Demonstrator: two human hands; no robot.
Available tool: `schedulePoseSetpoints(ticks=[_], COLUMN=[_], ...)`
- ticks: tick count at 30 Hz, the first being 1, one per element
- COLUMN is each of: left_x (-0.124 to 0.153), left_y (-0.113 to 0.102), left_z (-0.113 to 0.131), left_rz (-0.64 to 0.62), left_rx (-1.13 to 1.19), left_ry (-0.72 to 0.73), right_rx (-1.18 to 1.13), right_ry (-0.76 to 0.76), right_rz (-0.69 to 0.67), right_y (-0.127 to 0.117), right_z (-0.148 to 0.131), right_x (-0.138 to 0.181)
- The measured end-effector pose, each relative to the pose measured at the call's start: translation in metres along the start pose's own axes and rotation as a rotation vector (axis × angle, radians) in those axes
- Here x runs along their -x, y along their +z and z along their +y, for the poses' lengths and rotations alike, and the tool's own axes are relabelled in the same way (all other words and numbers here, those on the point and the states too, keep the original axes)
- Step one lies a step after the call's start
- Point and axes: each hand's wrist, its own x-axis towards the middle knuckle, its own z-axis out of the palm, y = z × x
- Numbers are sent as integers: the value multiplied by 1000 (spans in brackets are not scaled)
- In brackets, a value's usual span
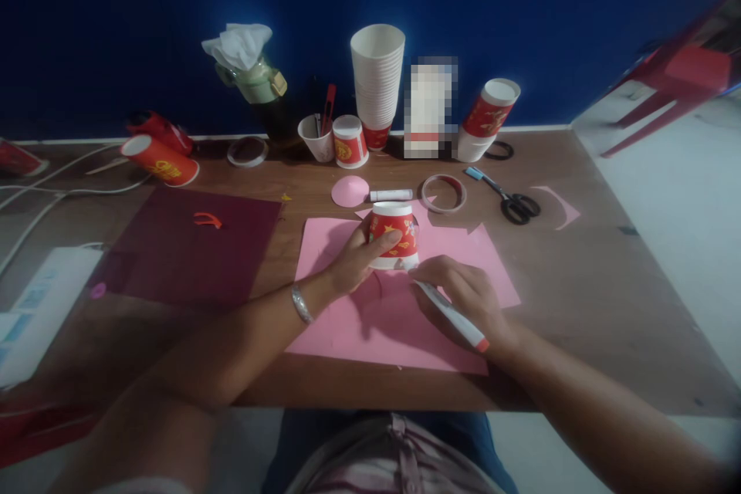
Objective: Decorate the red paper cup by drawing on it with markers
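My left hand [354, 258] grips a short red and white paper cup [394, 235] over the pink paper [341, 316], thumb across its printed side. In my right hand [460, 285] is a white marker pen [455, 316] with a red end, its tip side close to the cup's lower white edge. Whether the tip touches the cup I cannot tell. Behind the cup lie a pink paper cone [350, 191], a white marker cap or tube [391, 195] and a roll of tape [443, 194].
Black scissors [518, 207] and a pink paper scrap [560, 208] lie to the right. A tall stack of paper cups [377, 77] stands along the blue wall. On the left are a purple sheet [202, 262], an orange piece [208, 220], a tipped cup [165, 160] and a power strip [49, 309].
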Motion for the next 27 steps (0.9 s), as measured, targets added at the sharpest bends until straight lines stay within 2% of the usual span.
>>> schedulePoseSetpoints(ticks=[4,9,13,18,22,27], left_x=[0,-1,-1,-1,-3,-4], left_y=[-1,1,0,-5,-8,-8], left_z=[-2,0,1,0,0,2], left_rz=[12,11,4,-14,-29,-53], left_rx=[-10,-13,-9,53,99,80], left_ry=[-11,8,-12,-47,-20,3], right_rx=[-5,36,-14,-41,3,158], right_ry=[-1,-4,-11,-49,38,115], right_rz=[-28,8,-49,16,-40,-49], right_y=[0,-2,-4,-10,-15,-6], right_z=[0,1,0,1,5,12], right_x=[1,-1,-2,1,5,3])
